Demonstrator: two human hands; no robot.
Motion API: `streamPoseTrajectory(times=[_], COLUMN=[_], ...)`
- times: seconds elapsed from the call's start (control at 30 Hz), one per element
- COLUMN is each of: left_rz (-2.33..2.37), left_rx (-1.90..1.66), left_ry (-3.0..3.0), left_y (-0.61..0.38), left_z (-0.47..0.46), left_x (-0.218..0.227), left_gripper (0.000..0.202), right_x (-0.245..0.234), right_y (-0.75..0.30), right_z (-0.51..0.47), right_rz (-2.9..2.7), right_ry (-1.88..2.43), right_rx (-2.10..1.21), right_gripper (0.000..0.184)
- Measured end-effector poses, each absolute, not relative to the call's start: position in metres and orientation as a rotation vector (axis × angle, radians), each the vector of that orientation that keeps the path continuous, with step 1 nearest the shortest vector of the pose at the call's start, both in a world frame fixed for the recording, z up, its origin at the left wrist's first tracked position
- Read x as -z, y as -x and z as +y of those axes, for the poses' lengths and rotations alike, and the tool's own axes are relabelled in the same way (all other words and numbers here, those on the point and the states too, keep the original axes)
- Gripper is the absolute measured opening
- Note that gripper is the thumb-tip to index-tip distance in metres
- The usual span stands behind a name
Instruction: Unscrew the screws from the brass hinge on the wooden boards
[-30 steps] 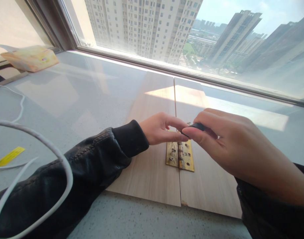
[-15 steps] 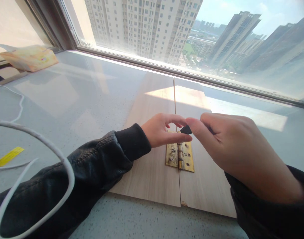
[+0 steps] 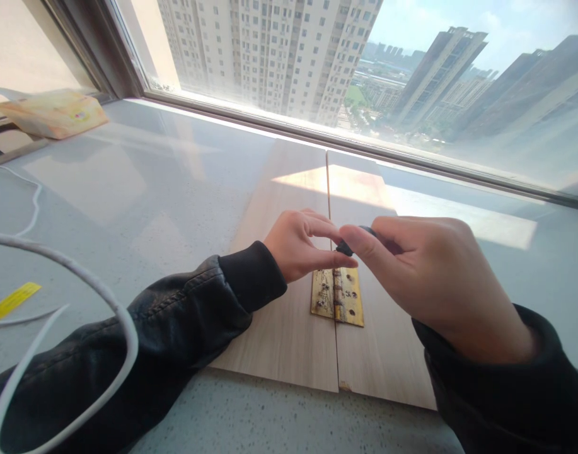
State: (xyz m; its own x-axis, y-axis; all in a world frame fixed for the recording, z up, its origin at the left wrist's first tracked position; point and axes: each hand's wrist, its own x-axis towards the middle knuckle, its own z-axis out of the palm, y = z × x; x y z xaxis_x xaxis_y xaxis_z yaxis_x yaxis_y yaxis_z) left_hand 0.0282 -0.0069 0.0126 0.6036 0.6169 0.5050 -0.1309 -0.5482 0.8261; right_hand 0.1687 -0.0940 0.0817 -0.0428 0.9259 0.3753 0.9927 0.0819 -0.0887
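Observation:
A brass hinge (image 3: 337, 297) lies across the seam between two pale wooden boards (image 3: 289, 340) on a grey sill. My left hand (image 3: 298, 246) hovers just above the hinge's top end, its thumb and fingers pinched together on something too small to make out. My right hand (image 3: 421, 271) is closed round a black tool handle (image 3: 346, 246), whose tip end meets my left fingertips. The top of the hinge is hidden behind both hands.
A white cable (image 3: 80, 277) loops over the grey sill (image 3: 151, 183) at the left, beside a yellow strip (image 3: 12, 301). A tan packet (image 3: 52, 113) lies at the far left corner. The window frame (image 3: 364, 148) runs along the back.
My right hand has shifted a little left and turned, showing less of the black handle. My left fingers stay pinched above the hinge. The view has moved slightly.

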Motion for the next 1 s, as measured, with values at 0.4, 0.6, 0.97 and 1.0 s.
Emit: streamPoseTrajectory(times=[0.4, 0.6, 0.97, 1.0], left_rz=[0.215, 0.199, 0.332, 0.351], left_rx=[-0.687, -0.602, -0.907, -0.933], left_ry=[-1.899, -1.845, -1.808, -1.813], left_y=[-0.026, -0.022, -0.029, -0.029], left_z=[-0.005, -0.001, -0.011, -0.012], left_x=[-0.017, -0.016, -0.014, -0.013], left_gripper=[0.027, 0.031, 0.020, 0.020], right_x=[-0.088, -0.093, -0.086, -0.087], right_y=[-0.179, -0.180, -0.166, -0.166], right_z=[-0.102, -0.103, -0.101, -0.100], right_rz=[-2.305, -2.381, -2.038, -2.071], right_ry=[1.798, 1.699, 2.056, 2.036], right_rx=[0.237, 0.097, 0.331, 0.333], right_gripper=[0.039, 0.026, 0.054, 0.051])
